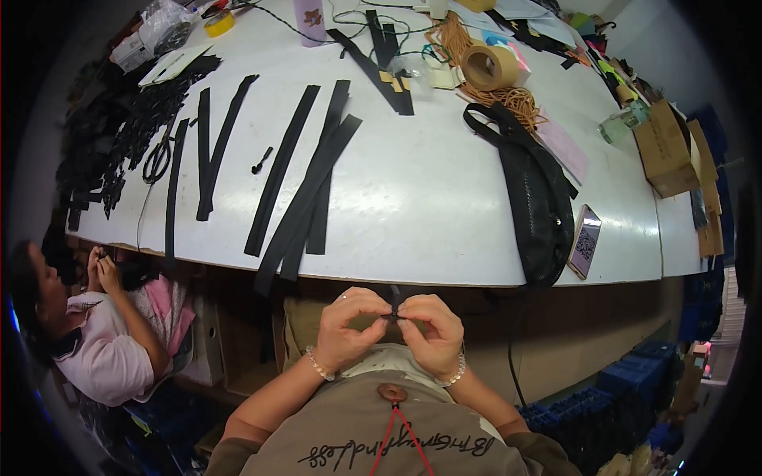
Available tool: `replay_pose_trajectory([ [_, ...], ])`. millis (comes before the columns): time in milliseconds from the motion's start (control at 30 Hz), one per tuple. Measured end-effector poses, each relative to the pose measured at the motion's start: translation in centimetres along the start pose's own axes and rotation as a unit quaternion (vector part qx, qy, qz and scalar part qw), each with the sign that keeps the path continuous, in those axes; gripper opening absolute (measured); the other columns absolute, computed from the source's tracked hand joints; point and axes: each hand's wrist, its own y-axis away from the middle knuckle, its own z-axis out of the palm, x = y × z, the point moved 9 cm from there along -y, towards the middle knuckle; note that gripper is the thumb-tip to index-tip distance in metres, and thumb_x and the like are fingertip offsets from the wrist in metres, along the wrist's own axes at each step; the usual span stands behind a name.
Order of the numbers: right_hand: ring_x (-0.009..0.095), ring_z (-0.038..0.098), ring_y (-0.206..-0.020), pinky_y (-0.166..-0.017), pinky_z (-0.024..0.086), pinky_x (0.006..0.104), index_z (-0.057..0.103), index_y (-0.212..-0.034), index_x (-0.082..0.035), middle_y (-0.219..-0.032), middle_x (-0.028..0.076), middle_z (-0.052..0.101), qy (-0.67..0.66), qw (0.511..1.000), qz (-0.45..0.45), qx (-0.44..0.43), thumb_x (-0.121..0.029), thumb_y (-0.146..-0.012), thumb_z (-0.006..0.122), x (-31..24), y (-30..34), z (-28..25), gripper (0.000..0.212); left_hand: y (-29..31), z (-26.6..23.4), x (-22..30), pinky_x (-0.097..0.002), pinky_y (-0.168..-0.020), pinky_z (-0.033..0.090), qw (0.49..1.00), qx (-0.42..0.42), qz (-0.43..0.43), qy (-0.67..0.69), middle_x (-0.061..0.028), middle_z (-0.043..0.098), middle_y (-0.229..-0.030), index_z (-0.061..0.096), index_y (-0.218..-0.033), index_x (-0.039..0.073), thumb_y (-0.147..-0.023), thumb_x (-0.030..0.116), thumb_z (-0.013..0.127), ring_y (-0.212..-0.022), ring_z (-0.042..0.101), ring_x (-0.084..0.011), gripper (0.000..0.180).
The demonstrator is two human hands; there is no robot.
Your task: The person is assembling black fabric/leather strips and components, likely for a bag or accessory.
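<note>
My left hand [352,324] and my right hand [433,327] meet just below the table's front edge, in front of my body. Thumb and forefinger of each are pinched together on a small black piece [394,315], mostly hidden by the fingertips. A short dark end of it sticks up between them; its kind is too small to tell. Nearest on the table, ahead and to the left, lie crossed black strips [305,208], their lower ends hanging over the edge.
More black strips [209,159], scissors [157,161] and a heap of black pieces [127,127] lie left. A black bag [530,202], a phone [585,242] and a tape roll [489,67] are on the right. A co-worker [111,337] sits at the left edge, hands raised.
</note>
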Motion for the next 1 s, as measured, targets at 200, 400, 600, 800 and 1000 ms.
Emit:
replay_pose_trajectory([
  [200,0.010,0.061,-0.073,-0.063,0.050,0.0218,0.060,-0.092,0.002,-0.084,0.007,0.062,-0.095,0.980,0.175,-0.009,0.003,-0.082,0.063,4.3,1.0,0.9,0.010,1.2,0.5,-3.8,-0.0230,-0.071,0.046,0.985,-0.012,-0.174,-0.010,-0.0035,0.061,-0.079,0.059,-0.083,0.000,-0.074,0.000,0.065,-0.075,0.056,-0.0096,0.011],
  [400,0.005,0.059,-0.071,-0.061,0.049,0.0196,0.058,-0.107,0.003,-0.084,0.004,0.061,-0.121,0.959,0.255,-0.002,0.001,-0.083,0.063,6.3,2.2,1.4,0.024,2.0,1.2,-5.1,-0.0246,-0.065,0.047,0.979,-0.009,-0.206,0.000,-0.0050,0.060,-0.074,0.059,-0.083,0.001,-0.073,0.002,0.064,-0.069,0.057,-0.0115,0.011],
  [600,0.012,0.064,-0.074,-0.064,0.052,0.0229,0.065,-0.094,0.003,-0.087,0.008,0.065,-0.076,0.988,0.137,-0.001,0.008,-0.079,0.064,2.9,0.6,0.9,0.015,0.9,0.7,-2.7,-0.0265,-0.063,0.046,0.991,0.007,-0.131,0.001,-0.0064,0.058,-0.074,0.059,-0.083,0.001,-0.072,0.001,0.064,-0.068,0.057,-0.0148,0.012],
  [800,0.018,0.065,-0.072,-0.064,0.053,0.0259,0.066,-0.089,0.002,-0.086,0.011,0.066,-0.001,1.000,0.028,0.001,0.008,-0.074,0.067,-0.2,-0.7,0.4,0.016,-0.2,0.2,-0.6,-0.0305,-0.063,0.047,0.999,0.039,-0.033,-0.015,-0.0083,0.060,-0.075,0.058,-0.079,0.003,-0.066,-0.002,0.063,-0.068,0.058,-0.0221,0.015],
  [1000,0.021,0.064,-0.070,-0.062,0.052,0.0271,0.064,-0.086,0.000,-0.083,0.012,0.065,0.069,0.996,-0.007,-0.051,0.005,-0.072,0.070,-2.0,-2.3,0.5,0.016,-0.4,-0.5,1.2,-0.0322,-0.063,0.047,0.994,0.061,0.048,-0.073,-0.0072,0.060,-0.074,0.058,-0.078,0.005,-0.062,-0.002,0.063,-0.067,0.057,-0.0240,0.018],
])
